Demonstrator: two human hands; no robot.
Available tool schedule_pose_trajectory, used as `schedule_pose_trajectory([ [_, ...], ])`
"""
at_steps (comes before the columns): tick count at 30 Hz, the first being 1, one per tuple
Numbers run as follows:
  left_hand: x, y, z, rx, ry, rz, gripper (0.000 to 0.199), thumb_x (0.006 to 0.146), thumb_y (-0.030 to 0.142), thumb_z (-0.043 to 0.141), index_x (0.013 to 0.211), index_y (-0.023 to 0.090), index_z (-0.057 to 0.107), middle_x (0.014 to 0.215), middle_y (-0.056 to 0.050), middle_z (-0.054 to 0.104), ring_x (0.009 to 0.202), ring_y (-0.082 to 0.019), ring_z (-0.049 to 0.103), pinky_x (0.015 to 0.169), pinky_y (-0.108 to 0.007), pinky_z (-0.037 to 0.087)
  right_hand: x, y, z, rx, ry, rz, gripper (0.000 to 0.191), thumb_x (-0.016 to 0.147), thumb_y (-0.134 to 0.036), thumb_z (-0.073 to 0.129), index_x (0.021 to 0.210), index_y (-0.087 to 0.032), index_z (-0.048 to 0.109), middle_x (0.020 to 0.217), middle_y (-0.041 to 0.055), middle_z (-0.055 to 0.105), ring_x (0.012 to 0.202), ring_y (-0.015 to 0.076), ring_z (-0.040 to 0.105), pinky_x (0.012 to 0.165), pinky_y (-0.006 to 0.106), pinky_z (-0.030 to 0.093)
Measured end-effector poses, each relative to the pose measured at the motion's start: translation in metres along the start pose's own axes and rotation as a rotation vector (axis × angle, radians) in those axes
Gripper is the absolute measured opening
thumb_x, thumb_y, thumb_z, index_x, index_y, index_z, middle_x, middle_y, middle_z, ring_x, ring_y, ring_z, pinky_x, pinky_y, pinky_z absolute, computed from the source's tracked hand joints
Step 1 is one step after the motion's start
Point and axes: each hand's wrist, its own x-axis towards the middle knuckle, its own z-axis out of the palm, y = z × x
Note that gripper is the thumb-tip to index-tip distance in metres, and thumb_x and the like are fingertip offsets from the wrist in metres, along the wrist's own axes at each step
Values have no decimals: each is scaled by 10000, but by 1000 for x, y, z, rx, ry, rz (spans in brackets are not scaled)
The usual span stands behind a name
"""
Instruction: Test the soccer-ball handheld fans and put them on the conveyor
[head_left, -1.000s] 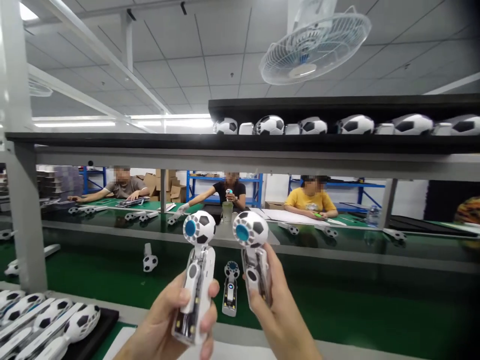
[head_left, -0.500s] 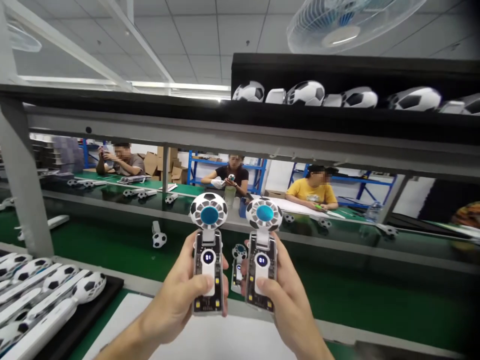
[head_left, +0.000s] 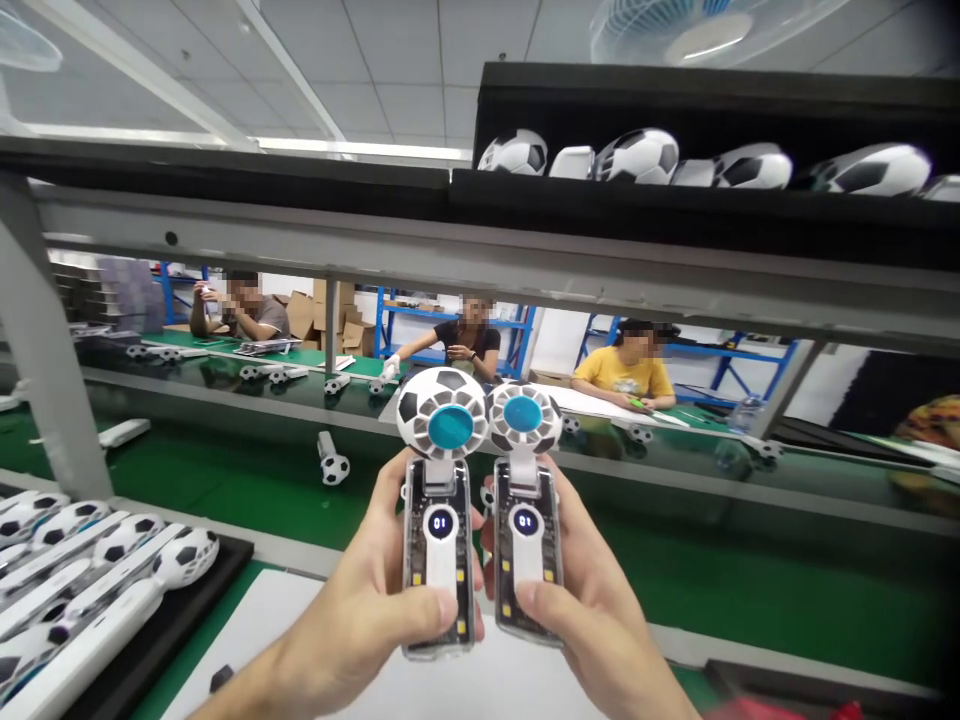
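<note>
My left hand (head_left: 375, 590) is wrapped round a handheld fan (head_left: 439, 500) with a soccer-ball head and a clear-fronted dark body, its thumb on the white strip below a small lit display reading 01. A matching fan (head_left: 525, 500) is gripped in my right hand (head_left: 581, 580), the thumb likewise low on its front, and its display also shows 01. Both fans stand upright side by side, their ball heads nearly touching, blue round centres facing me. Behind them, a third white item is mostly hidden.
At the left, a black tray (head_left: 187, 610) holds several soccer-ball fans. White paper (head_left: 360, 690) lies below my hands. A green conveyor (head_left: 247, 490) carries more fans. Overhead runs a grey shelf beam (head_left: 390, 265) with fans above. Three people sit across the line.
The left fan has come closer to the right one and looks larger. The view has shifted a little. Across the line, the middle person's arm now reaches out towards the conveyor.
</note>
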Motion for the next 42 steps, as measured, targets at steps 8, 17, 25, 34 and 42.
schedule_pose_trajectory([
  [8,-1,1,2,7,10,-28,753,821,198,697,1379,333,211,893,-25,641,687,-176,668,655,-318,548,0,3,2,-38,87,-46,792,778,-327,698,1482,-315,336,1283,76,608,1022,263,636,805,378,562],
  [17,0,2,1,-27,17,-46,729,812,199,708,1346,348,235,885,-10,647,652,-183,675,627,-329,548,1,-3,3,-7,57,-14,800,774,-299,708,1477,-294,326,997,54,674,786,217,641,670,321,545],
  [25,3,-2,1,-100,19,-50,737,810,157,699,1352,343,236,951,-38,652,697,-179,674,638,-344,571,1,1,3,-13,34,-6,793,789,-323,707,1476,-300,311,1126,80,665,801,231,664,659,341,563],
  [34,7,-11,2,58,167,35,275,949,400,526,1142,275,374,866,-12,617,582,-142,624,528,-288,543,8,6,6,-75,83,-76,308,923,-471,555,1089,-212,531,671,28,632,474,156,569,423,219,413],
  [42,12,-4,-2,179,360,130,272,906,381,588,1043,227,410,993,-46,654,688,-187,693,611,-329,588,16,14,3,-42,333,-272,296,827,-342,700,1029,-249,504,941,33,696,657,185,664,543,306,563],
])
